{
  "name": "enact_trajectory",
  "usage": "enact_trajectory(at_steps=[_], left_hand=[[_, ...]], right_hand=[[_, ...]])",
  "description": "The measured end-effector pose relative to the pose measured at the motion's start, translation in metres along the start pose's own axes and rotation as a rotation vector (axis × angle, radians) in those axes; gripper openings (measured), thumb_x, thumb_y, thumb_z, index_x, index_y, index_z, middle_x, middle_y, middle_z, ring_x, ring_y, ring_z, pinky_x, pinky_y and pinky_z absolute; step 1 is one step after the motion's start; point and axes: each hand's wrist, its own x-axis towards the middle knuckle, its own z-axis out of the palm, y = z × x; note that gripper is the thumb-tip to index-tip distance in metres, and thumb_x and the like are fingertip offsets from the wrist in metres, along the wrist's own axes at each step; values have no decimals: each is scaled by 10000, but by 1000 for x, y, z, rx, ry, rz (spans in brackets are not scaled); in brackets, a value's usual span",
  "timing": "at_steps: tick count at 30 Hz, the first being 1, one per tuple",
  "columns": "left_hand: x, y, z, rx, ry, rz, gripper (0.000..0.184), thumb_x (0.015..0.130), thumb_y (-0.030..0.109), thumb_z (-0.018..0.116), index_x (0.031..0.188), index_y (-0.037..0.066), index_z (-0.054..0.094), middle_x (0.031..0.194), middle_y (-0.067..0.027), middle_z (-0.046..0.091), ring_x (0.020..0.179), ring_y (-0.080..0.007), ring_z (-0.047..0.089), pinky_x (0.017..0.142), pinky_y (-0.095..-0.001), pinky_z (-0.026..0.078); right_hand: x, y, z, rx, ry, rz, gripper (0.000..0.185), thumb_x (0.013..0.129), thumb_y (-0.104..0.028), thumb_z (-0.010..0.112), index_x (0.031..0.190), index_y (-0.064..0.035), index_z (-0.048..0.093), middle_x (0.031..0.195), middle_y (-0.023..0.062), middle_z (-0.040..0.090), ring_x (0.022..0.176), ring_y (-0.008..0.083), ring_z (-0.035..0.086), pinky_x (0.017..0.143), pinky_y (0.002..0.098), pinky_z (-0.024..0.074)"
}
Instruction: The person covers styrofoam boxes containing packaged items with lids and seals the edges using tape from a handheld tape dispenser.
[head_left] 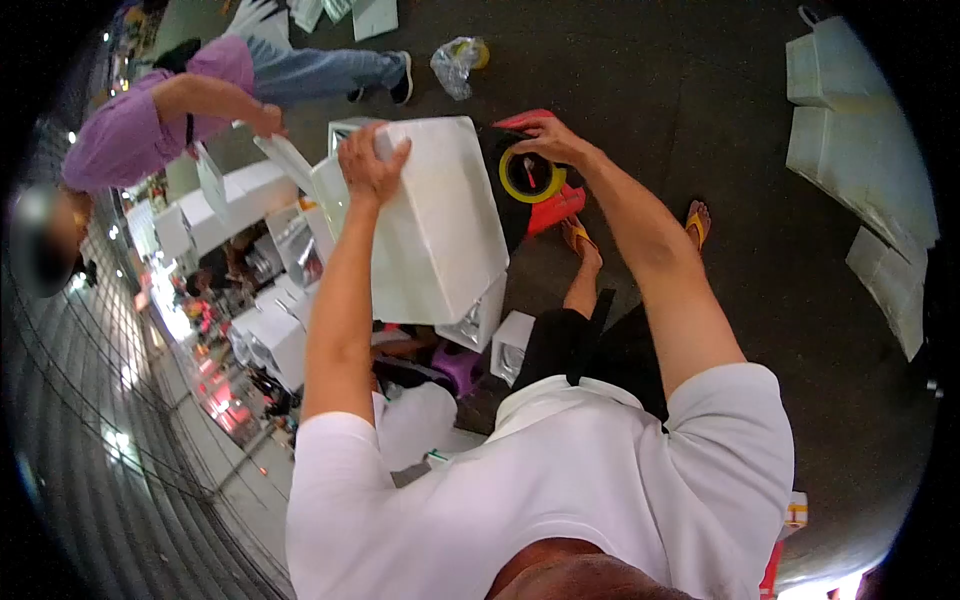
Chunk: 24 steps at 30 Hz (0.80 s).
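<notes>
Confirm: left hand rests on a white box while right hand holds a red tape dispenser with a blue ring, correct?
Not quite: the head view shows a yellow ring, not blue. The left hand does rest on the white box, and the right hand holds the red tape dispenser.

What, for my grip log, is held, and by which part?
Right hand: tape dispenser, near its far red end. Left hand: on white box, far edge; grip unclear.
</notes>
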Motion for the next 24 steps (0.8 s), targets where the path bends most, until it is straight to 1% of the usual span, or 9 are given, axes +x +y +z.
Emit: enact_trajectory(at_steps=[3,5,7,9,12,14,15,16,24], left_hand=[[3,-16,4,35,-10,-218,530,792,510,689,1143,115,645,1070,-162,648,1070,-359,568,978,-454,398],[4,-34,6,62,3,-403,578,803,554,655,1159,98,646,1148,-193,644,1101,-372,574,976,-462,417],[6,-51,2,67,-90,-757,683,820,591,614,1278,85,589,1225,-233,620,1171,-395,561,1035,-453,390],[-10,-105,17,-48,-7,-840,693,843,591,591,1309,79,563,1285,-232,583,1225,-392,522,1056,-444,374],[-21,-58,10,-62,246,-968,763,829,627,594,1360,86,508,1376,-221,504,1296,-388,452,1075,-453,353],[-38,-4,6,-322,124,-199,836,799,621,647,1415,96,439,1442,-195,424,1348,-386,384,1115,-474,301],[-45,37,0,-93,59,242,897,760,558,723,1456,107,381,1435,-166,432,1353,-389,370,1135,-508,253],[-48,110,-26,-103,-59,242,751,794,428,732,1400,82,454,1434,-168,445,1387,-363,340,1174,-495,201],[-3,62,-1,-147,-34,-273,674,768,376,723,1347,113,500,1345,-156,517,1302,-342,417,1080,-502,298]], right_hand=[[-72,10,3,-111,-151,1,532,774,-176,780,1256,-21,617,1163,136,665,1083,213,628,955,346,504],[-113,33,7,-342,-204,-48,546,757,-159,784,1260,-23,617,1199,145,652,1163,245,591,1061,385,426],[-135,33,15,-324,-291,-9,565,743,-147,797,1266,-28,618,1241,150,633,1191,263,571,1090,398,393],[-118,35,4,-153,-197,17,589,720,-158,814,1270,-59,628,1232,138,630,1134,251,593,1021,386,450],[-84,-1,-20,-182,-107,13,616,707,-199,819,1276,-62,627,1140,131,658,1067,234,607,941,375,498],[-56,-15,-30,-212,-109,0,619,707,-212,812,1276,-54,626,1134,133,659,1042,236,615,928,365,506],[-41,-12,-32,-261,-95,20,616,710,-213,806,1274,-45,625,1148,134,657,1035,239,620,931,358,504],[-28,-6,-32,-230,-44,-20,613,711,-213,807,1268,-33,624,1174,133,652,1039,243,623,932,362,504],[-131,22,-6,-177,-141,5,585,738,-196,796,1268,-27,614,1259,131,613,1191,245,554,1066,381,406]])
